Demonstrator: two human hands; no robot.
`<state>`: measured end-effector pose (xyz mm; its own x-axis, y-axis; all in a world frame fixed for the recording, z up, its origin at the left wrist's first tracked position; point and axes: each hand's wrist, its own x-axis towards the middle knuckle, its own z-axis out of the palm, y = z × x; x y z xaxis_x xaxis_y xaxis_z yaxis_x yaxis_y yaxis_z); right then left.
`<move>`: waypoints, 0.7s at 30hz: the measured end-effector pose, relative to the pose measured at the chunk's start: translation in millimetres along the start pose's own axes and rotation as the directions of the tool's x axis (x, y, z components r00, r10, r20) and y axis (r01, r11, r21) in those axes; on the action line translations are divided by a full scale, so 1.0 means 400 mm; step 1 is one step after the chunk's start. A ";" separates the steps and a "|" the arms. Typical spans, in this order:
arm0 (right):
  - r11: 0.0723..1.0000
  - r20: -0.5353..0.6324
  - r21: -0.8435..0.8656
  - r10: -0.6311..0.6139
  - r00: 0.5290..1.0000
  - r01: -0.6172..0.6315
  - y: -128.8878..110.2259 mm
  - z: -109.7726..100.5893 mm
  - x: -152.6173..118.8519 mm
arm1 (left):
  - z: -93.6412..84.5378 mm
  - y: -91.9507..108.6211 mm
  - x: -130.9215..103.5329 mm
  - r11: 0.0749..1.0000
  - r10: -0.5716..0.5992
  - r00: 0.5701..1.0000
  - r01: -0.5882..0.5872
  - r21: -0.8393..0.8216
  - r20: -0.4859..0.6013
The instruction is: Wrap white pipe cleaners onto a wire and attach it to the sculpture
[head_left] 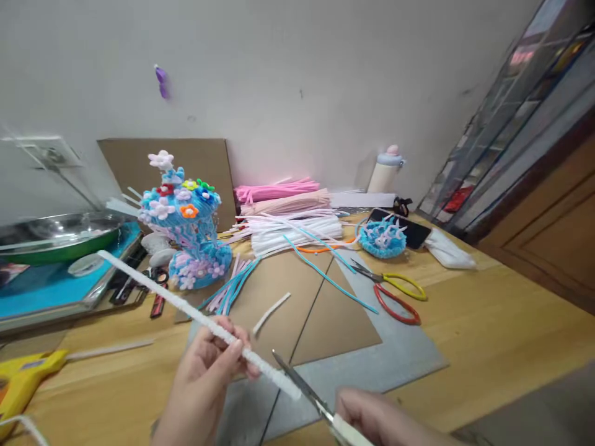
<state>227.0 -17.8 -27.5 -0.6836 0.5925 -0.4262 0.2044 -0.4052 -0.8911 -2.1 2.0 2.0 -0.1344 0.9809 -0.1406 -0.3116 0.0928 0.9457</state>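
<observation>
A long white pipe cleaner (174, 300) slants across the view, pinched near its lower end between the thumb and fingers of my left hand (214, 359). At the lower right, my right hand (372, 415) is closed around white-handled scissors (307, 390). Their blades lie beside the pipe cleaner's lower tip; I cannot tell whether they touch it. A short white piece of pipe cleaner (271, 314) rests on the cardboard (339, 322) beyond my left hand. Blue and lilac pipe cleaners (235, 285) lie in a loose bunch at the cardboard's left edge.
A blue flower-covered model (181, 229) stands at the left. Behind are bundles of pink (279, 189) and white pipe cleaners (297, 235). Red-and-yellow-handled scissors (397, 300), a blue fuzzy piece (382, 238) and a bottle (385, 173) are rightward. A yellow glue gun (28, 378) lies at lower left.
</observation>
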 end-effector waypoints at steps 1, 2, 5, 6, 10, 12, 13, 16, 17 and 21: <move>1.000 -0.014 0.029 -0.002 1.000 0.002 -0.015 -0.003 -0.010 | 0.000 0.002 0.000 1.000 -0.002 1.000 0.002 -0.013 0.004; 0.999 -0.029 0.052 0.000 1.000 0.001 -0.030 -0.009 -0.020 | 0.001 0.003 -0.001 1.000 0.000 1.000 0.001 -0.024 0.009; 0.998 -0.113 -0.009 -0.057 0.992 0.056 -0.071 -0.054 -0.035 | 0.001 0.007 -0.007 0.998 0.016 0.999 -0.014 -0.057 0.034; 0.991 -0.181 -0.114 -0.084 0.980 0.063 -0.079 -0.076 -0.032 | 0.000 0.008 -0.010 0.997 0.026 0.999 -0.023 -0.068 0.040; 0.719 -0.482 -0.680 -0.293 0.826 -0.142 -0.090 -0.172 0.010 | -0.012 0.009 -0.019 0.992 0.106 0.990 -0.099 -0.081 0.087; 0.513 -0.494 -0.822 -0.428 0.757 -0.247 -0.091 -0.196 0.031 | -0.020 0.009 -0.022 0.987 0.152 0.980 -0.143 -0.071 0.132; 0.452 -0.495 -0.848 -0.488 0.719 -0.277 -0.092 -0.197 0.038 | -0.022 0.008 -0.022 0.985 0.169 0.974 -0.160 -0.066 0.151; 0.518 -0.465 -0.846 -0.598 0.653 -0.127 -0.100 -0.151 0.041 | -0.023 0.008 -0.024 0.980 0.199 0.962 -0.189 -0.067 0.189; 0.592 -0.427 -0.805 -0.604 0.673 0.020 -0.102 -0.123 0.039 | -0.021 0.007 -0.025 0.978 0.205 0.959 -0.195 -0.069 0.197; 0.827 -0.274 -0.430 -0.503 0.820 0.363 -0.095 -0.007 0.035 | -0.008 0.006 -0.029 0.977 0.210 0.961 -0.199 -0.076 0.178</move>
<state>211.5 7.9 0.1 -0.4712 0.8803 0.0557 0.2218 0.1794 -0.9584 -4.2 -9.8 5.2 -0.0273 0.9930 0.1152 -0.3494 -0.1174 0.9296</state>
